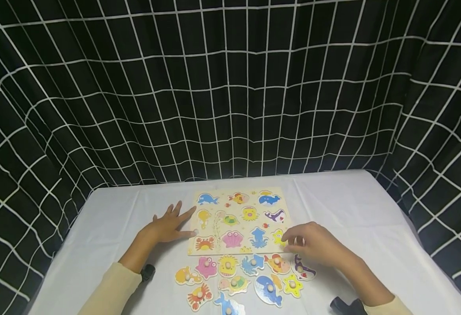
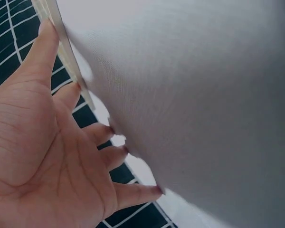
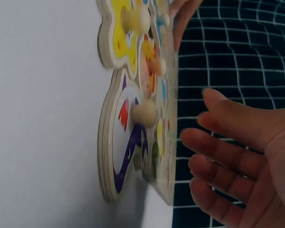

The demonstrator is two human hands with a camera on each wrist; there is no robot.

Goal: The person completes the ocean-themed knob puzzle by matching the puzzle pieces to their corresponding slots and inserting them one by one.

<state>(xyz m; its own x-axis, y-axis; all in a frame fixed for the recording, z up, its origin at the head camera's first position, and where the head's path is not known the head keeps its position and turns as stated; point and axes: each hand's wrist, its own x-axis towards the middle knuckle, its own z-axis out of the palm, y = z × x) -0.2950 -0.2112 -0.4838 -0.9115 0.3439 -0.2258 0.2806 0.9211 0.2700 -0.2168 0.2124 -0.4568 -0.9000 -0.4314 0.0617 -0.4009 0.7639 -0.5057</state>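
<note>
A wooden puzzle board (image 1: 230, 209) printed with sea animals lies on the table. My left hand (image 1: 171, 225) is spread at its left edge, thumb and forefinger touching the rim, as the left wrist view also shows. Over the board's lower right corner, by the printed yellow starfish, hovers my right hand (image 1: 313, 240), fingers loosely bent and nothing between them. The knobbed purple-and-white whale piece (image 3: 123, 128) lies closest below it. Other knobbed pieces nearby include a yellow starfish (image 1: 292, 286), an orange fish (image 1: 276, 264), a blue whale (image 1: 267, 291) and a pink shell (image 1: 206, 267).
Several more pieces spread in front of the board, among them a red crab (image 1: 199, 297), a turtle (image 1: 234, 284) and a blue dolphin (image 1: 229, 305) cut off by the frame's bottom. A white cloth (image 1: 344, 210) covers the table. Behind hangs a black curtain (image 1: 238, 96) with white grid lines.
</note>
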